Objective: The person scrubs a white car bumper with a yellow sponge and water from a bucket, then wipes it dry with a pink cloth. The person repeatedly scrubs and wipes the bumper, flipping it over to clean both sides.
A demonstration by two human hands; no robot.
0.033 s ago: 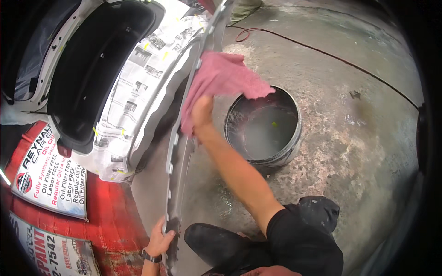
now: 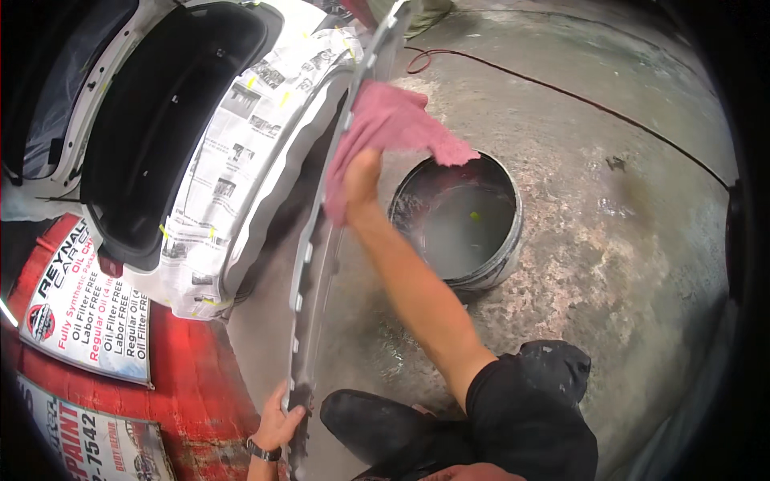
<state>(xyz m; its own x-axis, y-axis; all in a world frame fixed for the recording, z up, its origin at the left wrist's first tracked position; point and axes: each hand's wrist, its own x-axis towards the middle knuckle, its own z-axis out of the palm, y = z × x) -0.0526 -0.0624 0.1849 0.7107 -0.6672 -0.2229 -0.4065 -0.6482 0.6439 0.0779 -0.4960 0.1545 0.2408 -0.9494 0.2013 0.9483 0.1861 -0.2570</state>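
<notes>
A long grey car panel (image 2: 302, 272), like a bumper cover with small tabs along its edge, stands on edge and runs from near me to the far top. Low on its near end, my left hand (image 2: 277, 423) is closed around the edge, thumb on the right side; a watch is on that wrist. My right hand (image 2: 362, 183) holds a pink cloth (image 2: 385, 120) against the panel's right face, farther up. The fingers are partly hidden by the cloth, and one corner of it hangs over the bucket's rim. The panel's right face is seen only at a steep slant.
A bucket (image 2: 520, 232) of cloudy water stands on the wet concrete floor right of the panel. Left is a white car with an open trunk (image 2: 172, 120), masked with newspaper (image 2: 233, 168). Signs (image 2: 88, 321) lie on a red surface (image 2: 200, 377). A hose (image 2: 577, 92) crosses the floor.
My right hand and the pink cloth have moved slightly up and away along the panel. The far end of the panel has shifted a little to the right. My left hand keeps its grip.
</notes>
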